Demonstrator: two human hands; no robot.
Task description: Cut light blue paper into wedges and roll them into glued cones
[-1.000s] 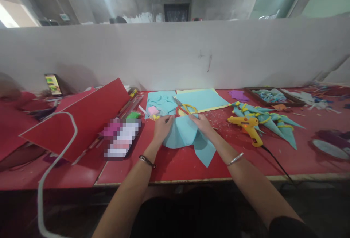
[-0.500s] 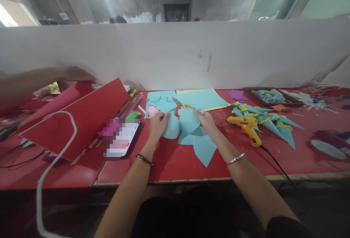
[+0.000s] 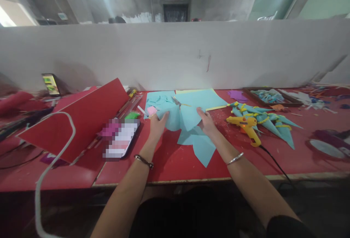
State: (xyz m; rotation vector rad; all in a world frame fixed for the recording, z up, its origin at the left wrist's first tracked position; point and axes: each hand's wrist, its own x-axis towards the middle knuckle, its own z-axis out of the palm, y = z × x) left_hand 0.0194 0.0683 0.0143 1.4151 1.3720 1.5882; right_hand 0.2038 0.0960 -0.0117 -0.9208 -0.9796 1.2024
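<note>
My left hand (image 3: 159,123) pinches the left edge of a light-blue paper cut-out (image 3: 188,117), with the thumb on top. My right hand (image 3: 206,122) grips its right edge the same way. A line runs down the middle of the cut-out; I cannot tell if it is one piece or two. Below it, more light-blue cut-outs (image 3: 205,148) with pointed ends lie on the red tabletop. Just beyond the held paper are scissors (image 3: 176,100), their handles mostly hidden by it. Under them lies a light-blue sheet (image 3: 203,97) and small blue scraps (image 3: 160,100).
To the right lie a yellow glue gun (image 3: 247,124) with a cord and blue cones with yellow trim (image 3: 269,119). A tray (image 3: 291,103) of scraps stands behind them. On the left are a phone (image 3: 123,139), a leaning red board (image 3: 82,121) and a white curved tube (image 3: 41,187).
The held paper has spread flatter and covers more of the scissors' handles. Another person's arm at the left has gone from above the red material, and a propped phone shows there.
</note>
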